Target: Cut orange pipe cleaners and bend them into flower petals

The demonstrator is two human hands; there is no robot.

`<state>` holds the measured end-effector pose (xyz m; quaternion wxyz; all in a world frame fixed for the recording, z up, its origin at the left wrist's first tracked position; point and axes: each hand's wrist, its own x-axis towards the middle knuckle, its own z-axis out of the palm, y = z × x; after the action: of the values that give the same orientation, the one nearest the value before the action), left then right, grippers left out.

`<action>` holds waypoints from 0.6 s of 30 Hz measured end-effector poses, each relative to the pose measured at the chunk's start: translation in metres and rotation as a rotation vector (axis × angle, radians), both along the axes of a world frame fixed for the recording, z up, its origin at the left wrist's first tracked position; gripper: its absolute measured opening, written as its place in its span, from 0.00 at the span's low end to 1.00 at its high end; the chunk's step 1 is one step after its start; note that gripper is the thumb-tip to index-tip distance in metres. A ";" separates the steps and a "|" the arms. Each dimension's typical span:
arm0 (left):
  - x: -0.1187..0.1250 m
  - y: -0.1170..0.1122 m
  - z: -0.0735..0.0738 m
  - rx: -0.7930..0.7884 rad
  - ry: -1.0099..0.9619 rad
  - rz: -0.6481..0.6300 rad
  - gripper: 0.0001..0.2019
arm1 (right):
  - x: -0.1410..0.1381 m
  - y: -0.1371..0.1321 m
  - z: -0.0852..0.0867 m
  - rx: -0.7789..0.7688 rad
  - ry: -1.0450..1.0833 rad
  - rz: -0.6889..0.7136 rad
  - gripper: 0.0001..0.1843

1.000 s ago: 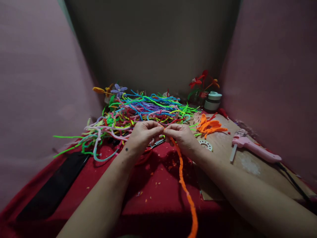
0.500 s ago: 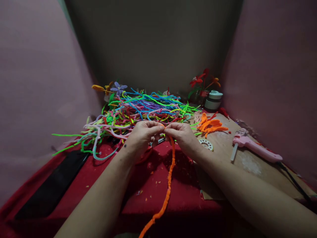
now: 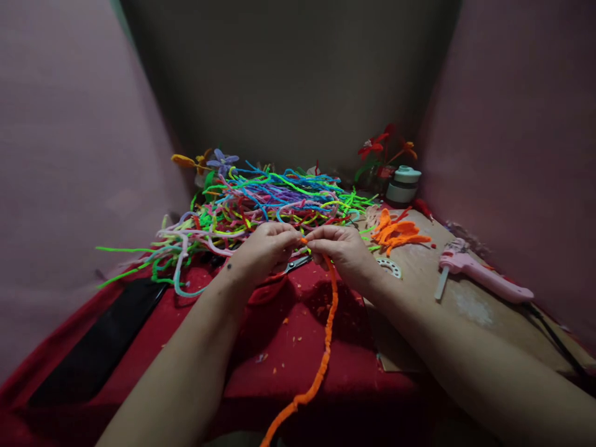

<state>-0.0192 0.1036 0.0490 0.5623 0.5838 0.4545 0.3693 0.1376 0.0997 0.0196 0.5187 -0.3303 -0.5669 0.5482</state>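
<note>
An orange pipe cleaner (image 3: 328, 335) is pinched near its upper end between both hands, over the middle of the table. My left hand (image 3: 273, 245) grips the tip with thumb and fingers. Just beside it, my right hand (image 3: 336, 246) pinches the same pipe cleaner, a short orange stretch showing between them. From under the right hand the long free part hangs down in a curve past the table's front edge. Scissors with red handles (image 3: 267, 288) lie below the left hand, partly hidden by it.
A heap of colourful pipe cleaners (image 3: 279, 195) lies behind the hands. On the right, a cardboard sheet (image 3: 419, 323) bears orange looped pieces (image 3: 395, 233), a white ring with holes (image 3: 388, 267) and a pink glue gun (image 3: 484, 276). A black flat object (image 3: 100, 341) lies left.
Both hands have parted slightly, exposing a short stretch of orange between the fingertips. The hanging length has swung a little right. More of the scissors shows.
</note>
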 end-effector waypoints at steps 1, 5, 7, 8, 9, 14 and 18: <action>-0.001 0.000 0.000 -0.054 -0.032 -0.031 0.09 | 0.000 0.000 -0.001 -0.009 0.014 0.032 0.03; -0.006 0.002 0.002 -0.208 -0.134 -0.182 0.09 | 0.001 0.001 -0.002 -0.094 0.072 0.169 0.04; -0.010 0.001 0.007 -0.147 -0.075 -0.163 0.10 | 0.001 0.003 -0.003 -0.147 0.107 0.203 0.04; -0.013 -0.001 0.010 -0.081 0.011 -0.124 0.10 | 0.002 0.005 -0.003 -0.168 0.133 0.202 0.05; -0.016 -0.003 0.013 -0.004 0.144 -0.081 0.11 | 0.002 0.006 -0.003 -0.188 0.159 0.188 0.05; -0.036 -0.015 0.008 0.434 1.084 -0.158 0.10 | 0.005 0.013 -0.002 -0.283 0.278 0.084 0.03; -0.045 -0.017 -0.023 0.569 1.407 -0.118 0.08 | 0.006 0.016 -0.003 -0.325 0.326 0.073 0.03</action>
<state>-0.0638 0.0866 0.0257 -0.0132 0.8274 0.5612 -0.0176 0.1435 0.1158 0.0166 0.5231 -0.2958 -0.3914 0.6969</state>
